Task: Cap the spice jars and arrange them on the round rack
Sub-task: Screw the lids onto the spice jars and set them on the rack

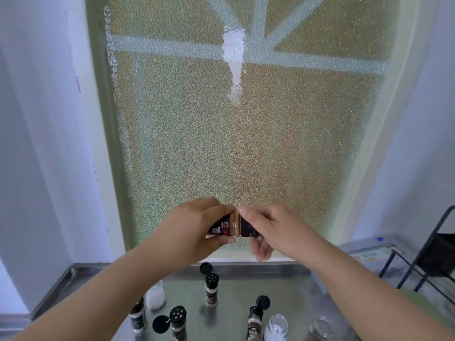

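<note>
I hold one spice jar (pixel 231 226) sideways in the air in front of the frosted window. My left hand (pixel 194 227) grips its labelled body, and my right hand (pixel 268 230) is closed around its black cap end. Below on the steel counter (pixel 241 289) stand several more jars: one with its flip lid open (pixel 211 289), another open one (pixel 177 322), a dark jar (pixel 138 316) at the left, one (pixel 254 323) with its lid raised, and a clear jar of white powder (pixel 277 327) without a cap.
A white-filled jar (pixel 155 297) stands at the left and an empty glass jar (pixel 320 328) at the lower right. A black wire rack (pixel 433 257) stands at the right edge. The frosted window (pixel 234 134) rises behind the counter.
</note>
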